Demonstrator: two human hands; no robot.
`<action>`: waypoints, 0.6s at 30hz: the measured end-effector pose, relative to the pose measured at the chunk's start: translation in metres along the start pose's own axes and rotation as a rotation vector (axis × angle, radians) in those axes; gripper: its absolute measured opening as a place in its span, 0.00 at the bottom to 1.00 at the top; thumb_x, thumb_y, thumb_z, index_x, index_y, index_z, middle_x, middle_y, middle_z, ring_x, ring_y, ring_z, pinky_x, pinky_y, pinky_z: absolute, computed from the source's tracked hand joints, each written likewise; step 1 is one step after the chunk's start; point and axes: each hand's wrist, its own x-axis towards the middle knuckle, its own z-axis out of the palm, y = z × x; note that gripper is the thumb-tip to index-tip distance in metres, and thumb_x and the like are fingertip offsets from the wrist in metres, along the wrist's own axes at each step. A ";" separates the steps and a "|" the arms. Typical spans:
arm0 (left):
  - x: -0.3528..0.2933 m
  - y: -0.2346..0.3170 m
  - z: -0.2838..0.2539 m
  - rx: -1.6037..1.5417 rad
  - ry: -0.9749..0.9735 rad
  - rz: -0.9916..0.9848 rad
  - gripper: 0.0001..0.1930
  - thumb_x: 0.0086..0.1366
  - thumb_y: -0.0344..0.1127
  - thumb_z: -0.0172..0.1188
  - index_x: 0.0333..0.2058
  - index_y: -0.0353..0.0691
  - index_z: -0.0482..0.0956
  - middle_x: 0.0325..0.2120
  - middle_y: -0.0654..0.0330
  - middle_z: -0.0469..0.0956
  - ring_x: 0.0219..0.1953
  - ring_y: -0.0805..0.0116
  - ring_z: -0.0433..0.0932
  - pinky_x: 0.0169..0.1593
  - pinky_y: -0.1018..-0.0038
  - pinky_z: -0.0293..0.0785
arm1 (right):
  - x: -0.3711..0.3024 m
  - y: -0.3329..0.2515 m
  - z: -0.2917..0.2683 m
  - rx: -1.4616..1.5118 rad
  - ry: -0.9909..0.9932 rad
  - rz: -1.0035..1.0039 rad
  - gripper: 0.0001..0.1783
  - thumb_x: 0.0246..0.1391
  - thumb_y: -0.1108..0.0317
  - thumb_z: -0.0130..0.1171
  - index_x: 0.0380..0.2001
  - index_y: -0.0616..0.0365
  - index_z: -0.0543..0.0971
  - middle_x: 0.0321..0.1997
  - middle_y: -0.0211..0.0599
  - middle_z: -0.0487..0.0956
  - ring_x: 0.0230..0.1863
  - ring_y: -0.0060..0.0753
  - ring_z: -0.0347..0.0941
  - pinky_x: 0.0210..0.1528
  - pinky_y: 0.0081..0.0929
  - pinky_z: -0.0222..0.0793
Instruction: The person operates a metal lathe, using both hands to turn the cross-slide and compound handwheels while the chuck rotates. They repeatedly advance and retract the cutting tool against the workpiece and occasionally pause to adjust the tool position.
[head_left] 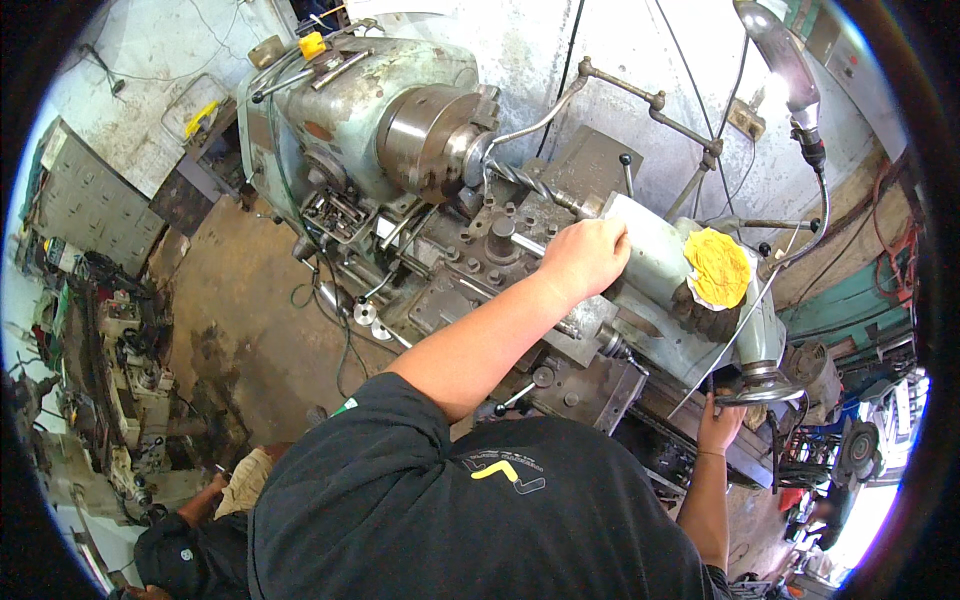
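My left hand (590,258) is closed over the far end of the tool post lever (527,244), beside the front of the tailstock (650,250); its fingertips are hidden. Low on the right, my right hand (718,425) grips the rim or handle of the tailstock handwheel (762,388). A long twist drill (522,181) sticks out of the tailstock toward the round metal workpiece (467,152) in the lathe chuck (430,135). The drill's tip is at the workpiece face; how deep it sits I cannot tell. A bent coolant pipe (540,122) ends beside it.
A yellow cloth (718,268) lies on the tailstock. A lit work lamp (790,70) hangs at the upper right. Loose tools fill a tray (340,215) below the headstock. At the lower left another person (200,540) works near machines. A cable (345,340) trails to the floor.
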 end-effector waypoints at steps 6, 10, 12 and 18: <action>0.000 0.003 -0.003 0.018 -0.050 -0.020 0.14 0.71 0.43 0.54 0.40 0.40 0.82 0.37 0.44 0.85 0.42 0.41 0.84 0.46 0.49 0.80 | 0.002 0.002 -0.001 -0.081 -0.074 0.044 0.18 0.58 0.63 0.67 0.51 0.56 0.84 0.59 0.50 0.81 0.65 0.62 0.71 0.71 0.54 0.62; 0.000 0.001 0.001 0.062 0.013 0.052 0.14 0.71 0.42 0.54 0.38 0.39 0.82 0.35 0.45 0.85 0.40 0.43 0.84 0.45 0.49 0.80 | 0.005 0.003 -0.003 -0.086 -0.047 -0.065 0.18 0.58 0.64 0.67 0.51 0.55 0.83 0.59 0.50 0.81 0.64 0.63 0.71 0.70 0.55 0.62; -0.003 0.009 0.008 0.157 0.100 0.158 0.13 0.70 0.40 0.54 0.36 0.38 0.82 0.33 0.47 0.84 0.39 0.44 0.84 0.44 0.50 0.80 | 0.006 0.003 -0.005 -0.061 -0.005 -0.100 0.16 0.56 0.66 0.68 0.47 0.59 0.84 0.56 0.55 0.82 0.60 0.66 0.73 0.67 0.57 0.65; -0.032 0.117 0.090 -0.274 0.003 0.742 0.10 0.64 0.40 0.62 0.29 0.40 0.81 0.32 0.50 0.80 0.35 0.50 0.82 0.40 0.56 0.80 | 0.010 0.002 -0.011 -0.145 -0.104 -0.098 0.18 0.57 0.66 0.66 0.50 0.57 0.84 0.58 0.53 0.81 0.62 0.65 0.72 0.67 0.57 0.65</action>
